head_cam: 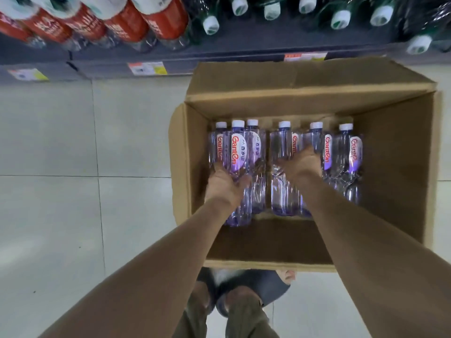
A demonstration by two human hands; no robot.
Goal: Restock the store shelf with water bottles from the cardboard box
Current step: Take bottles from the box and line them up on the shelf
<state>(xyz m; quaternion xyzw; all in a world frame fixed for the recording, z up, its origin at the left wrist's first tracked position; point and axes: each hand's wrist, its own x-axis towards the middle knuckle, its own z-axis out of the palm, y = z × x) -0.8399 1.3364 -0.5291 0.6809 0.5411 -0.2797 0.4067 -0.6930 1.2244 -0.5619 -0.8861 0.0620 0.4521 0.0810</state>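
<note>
An open cardboard box [395, 147] stands on the floor in front of the shelf. Several clear, purple-tinted water bottles with white caps and red-lettered labels lie in a row along its far side. My left hand [223, 184] grips one bottle [236, 152], which sits slightly raised above its neighbours at the left end of the row. My right hand [302, 163] reaches into the middle of the row with its fingers curled round a bottle [283, 147]. Two more bottles [346, 152] lie to the right of that hand.
The dark shelf edge [219, 62] with price tags runs across the top. Red-labelled bottles [127, 23] stand on it at the left, green bottles with white caps [341, 19] at the right. Pale floor tiles [73, 167] spread to the left. My feet [244, 289] are just behind the box.
</note>
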